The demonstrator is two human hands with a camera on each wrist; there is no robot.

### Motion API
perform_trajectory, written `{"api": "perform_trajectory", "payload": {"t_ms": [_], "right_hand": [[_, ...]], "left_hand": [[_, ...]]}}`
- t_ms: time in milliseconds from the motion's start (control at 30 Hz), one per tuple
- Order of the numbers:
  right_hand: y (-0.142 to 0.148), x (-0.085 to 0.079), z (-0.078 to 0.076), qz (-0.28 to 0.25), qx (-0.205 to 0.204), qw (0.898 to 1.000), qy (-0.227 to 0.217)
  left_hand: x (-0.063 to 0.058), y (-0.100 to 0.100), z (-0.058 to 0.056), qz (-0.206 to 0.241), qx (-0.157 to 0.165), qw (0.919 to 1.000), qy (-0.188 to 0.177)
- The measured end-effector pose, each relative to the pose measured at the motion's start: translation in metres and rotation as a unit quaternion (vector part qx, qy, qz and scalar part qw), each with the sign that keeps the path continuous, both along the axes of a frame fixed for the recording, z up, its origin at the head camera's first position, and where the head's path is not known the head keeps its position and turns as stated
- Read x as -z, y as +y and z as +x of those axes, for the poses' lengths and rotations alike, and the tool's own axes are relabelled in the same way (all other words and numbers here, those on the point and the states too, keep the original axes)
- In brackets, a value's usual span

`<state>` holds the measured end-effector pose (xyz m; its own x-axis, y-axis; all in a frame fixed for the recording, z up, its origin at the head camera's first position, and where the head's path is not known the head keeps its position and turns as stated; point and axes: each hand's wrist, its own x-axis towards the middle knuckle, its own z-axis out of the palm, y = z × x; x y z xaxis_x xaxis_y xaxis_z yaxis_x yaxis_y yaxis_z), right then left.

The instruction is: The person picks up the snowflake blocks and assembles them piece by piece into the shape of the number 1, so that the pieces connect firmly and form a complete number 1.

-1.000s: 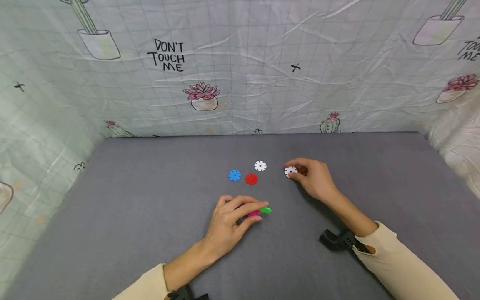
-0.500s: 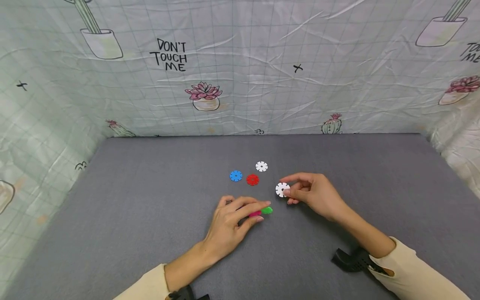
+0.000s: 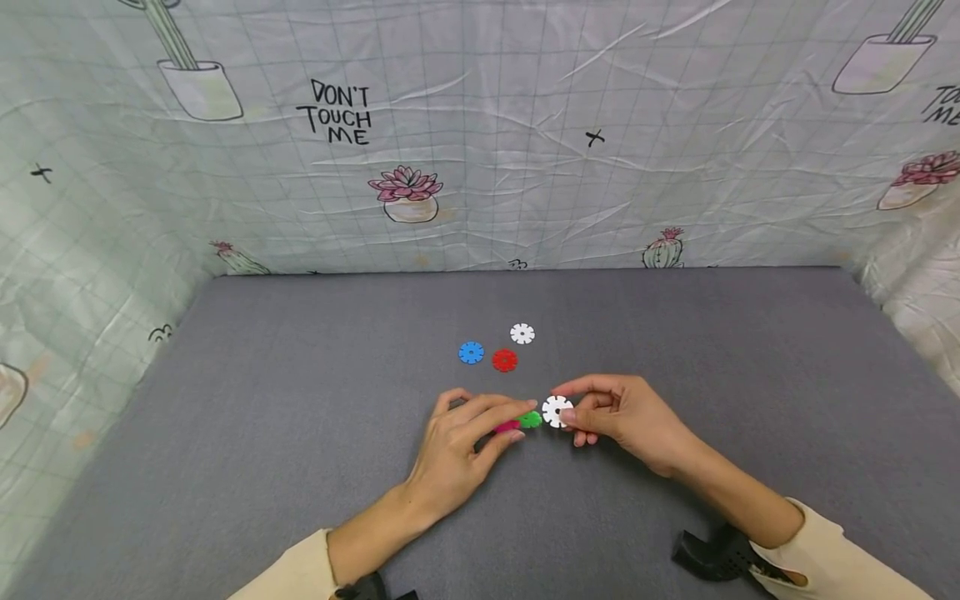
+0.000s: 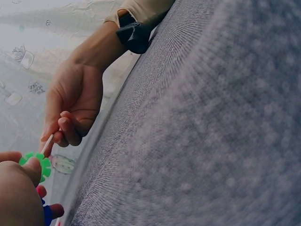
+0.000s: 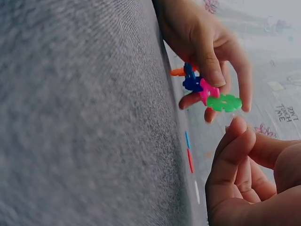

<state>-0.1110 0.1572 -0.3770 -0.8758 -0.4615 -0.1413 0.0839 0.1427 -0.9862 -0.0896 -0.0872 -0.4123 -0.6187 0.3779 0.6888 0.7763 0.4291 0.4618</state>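
Note:
My left hand (image 3: 461, 446) grips a small chain of notched plastic discs. In the right wrist view the chain shows an orange disc (image 5: 177, 72), a dark blue disc (image 5: 189, 84), a pink disc (image 5: 207, 92) and, at its free end, a green disc (image 5: 225, 103). Between thumb and fingers, my right hand (image 3: 637, 421) pinches a white notched disc (image 3: 553, 408). That white disc stands right at the green disc's edge, seen edge-on in the left wrist view. Fingers of the left hand cover part of the chain from above.
Beyond the hands, a blue disc (image 3: 471, 352), a red disc (image 3: 505, 360) and a second white disc (image 3: 522, 333) lie flat on the grey tabletop (image 3: 300, 375). A printed cloth (image 3: 480, 192) hangs behind the table's far edge.
My right hand has brought the white disc leftward and nearer to me, up to the green disc. My left hand has stayed in place, while the green disc has turned slightly.

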Motion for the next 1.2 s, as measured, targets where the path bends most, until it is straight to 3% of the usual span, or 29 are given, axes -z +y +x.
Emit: {"api": "perform_trajectory", "payload": {"t_ms": [267, 533, 833, 1200], "right_hand": [[-0.0016, 0.0017, 0.0014, -0.041, -0.003, 0.999, -0.032], [-0.0039, 0.0024, 0.0032, -0.048, -0.011, 0.998, -0.04], [-0.0049, 0.0035, 0.0049, -0.037, -0.015, 0.999, -0.013], [-0.0088, 0.0072, 0.0096, -0.065, -0.012, 0.998, -0.006]], "left_hand": [[-0.0009, 0.0007, -0.0021, 0.02, 0.017, 0.9997, 0.002], [-0.0022, 0.0014, -0.0023, 0.024, 0.026, 0.9993, 0.011], [-0.0018, 0.0019, -0.0034, 0.015, 0.041, 0.9985, 0.032], [0.0009, 0.0018, -0.0023, 0.021, 0.059, 0.9972, 0.04]]}}
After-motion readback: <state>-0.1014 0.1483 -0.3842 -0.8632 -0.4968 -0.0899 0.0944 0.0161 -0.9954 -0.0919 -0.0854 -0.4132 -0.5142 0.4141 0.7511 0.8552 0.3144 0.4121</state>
